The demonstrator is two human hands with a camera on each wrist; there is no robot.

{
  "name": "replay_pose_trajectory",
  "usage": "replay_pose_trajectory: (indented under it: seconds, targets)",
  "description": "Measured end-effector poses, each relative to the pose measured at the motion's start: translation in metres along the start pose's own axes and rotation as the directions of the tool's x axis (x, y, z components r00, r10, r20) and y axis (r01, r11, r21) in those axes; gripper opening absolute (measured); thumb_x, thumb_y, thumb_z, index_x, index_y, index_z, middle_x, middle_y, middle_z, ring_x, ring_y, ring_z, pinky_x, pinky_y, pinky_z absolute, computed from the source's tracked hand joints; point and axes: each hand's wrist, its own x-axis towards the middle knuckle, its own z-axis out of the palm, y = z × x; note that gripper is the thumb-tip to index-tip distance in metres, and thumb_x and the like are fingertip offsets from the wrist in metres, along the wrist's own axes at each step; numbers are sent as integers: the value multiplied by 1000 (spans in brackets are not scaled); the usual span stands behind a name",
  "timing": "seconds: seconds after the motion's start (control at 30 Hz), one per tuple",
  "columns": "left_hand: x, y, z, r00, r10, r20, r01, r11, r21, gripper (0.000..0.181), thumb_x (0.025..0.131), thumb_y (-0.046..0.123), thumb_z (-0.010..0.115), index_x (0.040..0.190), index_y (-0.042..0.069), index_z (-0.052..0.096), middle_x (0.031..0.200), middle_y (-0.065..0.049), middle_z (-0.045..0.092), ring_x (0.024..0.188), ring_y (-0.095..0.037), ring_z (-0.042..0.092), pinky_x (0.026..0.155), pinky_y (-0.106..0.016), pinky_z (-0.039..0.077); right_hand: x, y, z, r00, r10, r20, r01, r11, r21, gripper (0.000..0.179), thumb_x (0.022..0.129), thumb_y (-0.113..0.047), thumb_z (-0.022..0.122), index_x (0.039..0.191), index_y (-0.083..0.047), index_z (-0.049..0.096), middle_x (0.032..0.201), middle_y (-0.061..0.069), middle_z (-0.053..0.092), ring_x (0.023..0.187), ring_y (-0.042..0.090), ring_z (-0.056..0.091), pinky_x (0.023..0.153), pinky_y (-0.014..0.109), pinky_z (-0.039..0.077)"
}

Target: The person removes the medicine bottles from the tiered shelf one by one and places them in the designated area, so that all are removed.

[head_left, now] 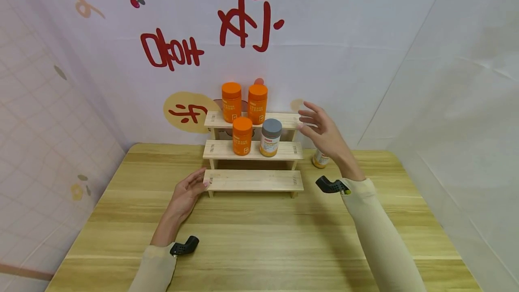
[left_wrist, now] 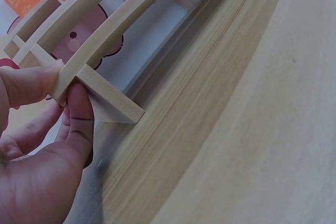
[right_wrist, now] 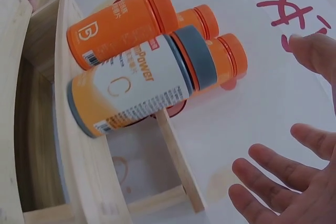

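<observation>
A three-step wooden rack (head_left: 253, 180) stands on the table. My left hand (head_left: 186, 195) pinches the left end of its lowest board; in the left wrist view the thumb (left_wrist: 31, 83) lies on top and fingers are below. My right hand (head_left: 324, 132) is raised by the right end of the top step, fingers spread and holding nothing. On the middle step are an orange bottle (head_left: 242, 136) and a white-and-orange bottle with a grey lid (head_left: 270, 138). Two orange bottles, one at left (head_left: 231, 102) and one at right (head_left: 257, 104), stand on the top step.
Another white-and-orange bottle (head_left: 321, 159) stands on the table right of the rack, partly hidden behind my right hand. A white wall sheet (head_left: 340, 57) with red characters rises close behind the rack. The wooden table (head_left: 251, 247) extends in front.
</observation>
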Motion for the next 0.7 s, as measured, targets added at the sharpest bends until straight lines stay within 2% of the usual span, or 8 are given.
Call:
replay_pose_trajectory:
  seconds: [0.13,0.3,0.7]
  targets:
    - [0,1,1,1000,-7,-5,7,1000,-10,66,98,0,64,158,1,36,139,-16,49,113,-3,58,95,-13,52,9,-7,6,1000,19,11,-19,1000,-16,68,102,-31,65,161,-28,32,157,11,48,143,36,47,116,58,41]
    - [0,0,0,1000,-6,3,6,1000,-15,66,98,-1,64,158,1,35,142,-19,48,114,-4,58,95,-13,51,19,-13,12,999,48,15,-47,999,-12,67,101,-35,66,160,-30,34,154,10,51,142,35,49,116,57,42]
    - [1,-2,0,1000,3,-1,-3,1000,-20,68,97,0,65,158,0,34,131,-6,54,112,-3,60,94,-14,53,43,-19,23,990,138,36,-138,990,-15,73,98,-46,67,160,-26,34,153,6,53,140,27,51,119,54,39]
